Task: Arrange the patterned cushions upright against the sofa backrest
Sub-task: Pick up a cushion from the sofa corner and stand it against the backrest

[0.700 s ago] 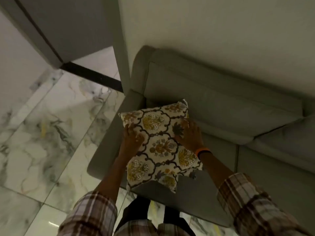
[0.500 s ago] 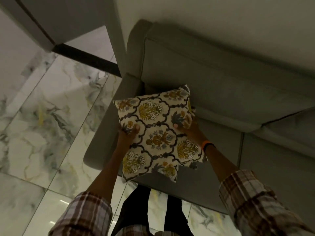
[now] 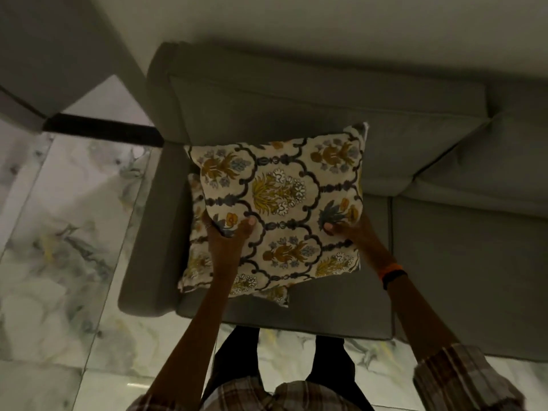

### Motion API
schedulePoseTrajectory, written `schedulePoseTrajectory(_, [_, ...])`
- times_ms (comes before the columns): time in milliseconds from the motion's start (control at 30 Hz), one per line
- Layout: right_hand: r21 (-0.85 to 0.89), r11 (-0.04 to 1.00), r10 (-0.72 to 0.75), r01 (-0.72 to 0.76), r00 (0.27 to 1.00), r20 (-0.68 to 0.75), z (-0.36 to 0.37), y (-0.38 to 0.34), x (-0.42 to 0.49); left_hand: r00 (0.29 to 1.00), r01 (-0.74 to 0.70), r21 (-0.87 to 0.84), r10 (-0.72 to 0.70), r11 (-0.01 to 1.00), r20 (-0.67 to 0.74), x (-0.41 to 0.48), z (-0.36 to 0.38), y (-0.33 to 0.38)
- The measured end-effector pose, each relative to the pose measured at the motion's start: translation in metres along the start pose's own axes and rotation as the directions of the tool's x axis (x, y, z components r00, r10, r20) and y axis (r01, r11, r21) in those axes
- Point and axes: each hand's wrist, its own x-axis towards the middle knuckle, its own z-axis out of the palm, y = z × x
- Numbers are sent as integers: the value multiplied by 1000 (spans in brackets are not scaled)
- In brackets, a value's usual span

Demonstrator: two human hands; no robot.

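A cream cushion with a dark lattice and yellow and brown flowers is held above the left seat of the grey sofa. My left hand grips its left side and my right hand grips its right side, thumbs on the patterned face. Beneath it lies a second cushion of the same print, showing at the left edge and below. The sofa backrest stands just beyond the held cushion's top edge, and the two do not clearly touch.
The sofa's left armrest borders the seat. A second seat cushion lies to the right. Marble floor tiles spread to the left, with a wall corner at top left. My legs stand against the sofa's front edge.
The held cushion has been lifted and turned square to the backrest. A second matching cushion now shows beneath it. The view has shifted to centre on the seat.
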Motion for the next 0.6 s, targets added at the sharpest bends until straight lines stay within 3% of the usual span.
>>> schedulePoseTrajectory(167, [-38, 999, -25, 19, 985, -170, -110, 38, -14, 970, -56, 41, 44, 998, 237, -16, 106, 10])
schedulePoseTrajectory(300, [-48, 996, 55, -78, 925, -375, -201, 86, 1, 918, -84, 153, 17, 985, 396, -33, 212, 0])
schedulePoseTrajectory(600, [13, 1000, 4, 2, 913, -408, -344, 194, 68, 858, -146, 314, -38, 938, 512, -36, 374, -61])
